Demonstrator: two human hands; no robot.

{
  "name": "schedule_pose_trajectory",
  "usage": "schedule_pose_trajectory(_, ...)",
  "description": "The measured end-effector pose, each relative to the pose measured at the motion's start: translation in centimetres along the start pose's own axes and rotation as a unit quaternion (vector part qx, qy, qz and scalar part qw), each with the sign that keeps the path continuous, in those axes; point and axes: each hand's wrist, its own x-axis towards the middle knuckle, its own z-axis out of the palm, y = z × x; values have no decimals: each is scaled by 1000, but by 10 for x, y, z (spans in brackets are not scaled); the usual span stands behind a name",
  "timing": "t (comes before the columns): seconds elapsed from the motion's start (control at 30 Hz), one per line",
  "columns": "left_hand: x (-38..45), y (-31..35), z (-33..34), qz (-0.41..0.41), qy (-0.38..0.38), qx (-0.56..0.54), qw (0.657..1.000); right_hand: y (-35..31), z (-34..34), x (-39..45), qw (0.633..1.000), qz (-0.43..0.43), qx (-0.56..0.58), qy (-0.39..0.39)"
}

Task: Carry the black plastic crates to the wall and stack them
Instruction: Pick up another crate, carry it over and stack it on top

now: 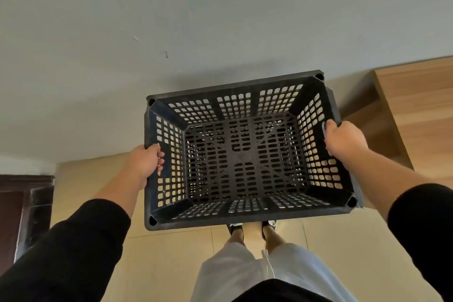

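The left hand (147, 162) grips the left short rim of the crate (241, 152), fingers curled over the edge into the inside, and the right hand (343, 141) holds the right short rim the same way, its fingers hooked over the top and out of sight on the outer side; taking both short ends like this probably keeps the load level and spreads its weight between the arms. The crate hangs open side up in front of the body, above the shoes (252, 227), with nothing in it, so the tiled floor (171, 265) shows through the holes in its walls. Its far long edge lies near the wall (196, 19), almost parallel to it, which suggests the carry is nearly done and the setting down comes next. No other crate shows at the wall. At far right is a wooden panel (416, 110); at near left, a dark door frame (27, 203)
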Motion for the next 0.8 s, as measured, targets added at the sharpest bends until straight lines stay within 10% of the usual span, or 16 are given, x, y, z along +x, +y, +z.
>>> schedule_pose_trajectory(0.8,16,-27,8,23,14,28,999,0,22,9,997,10,-74,13)
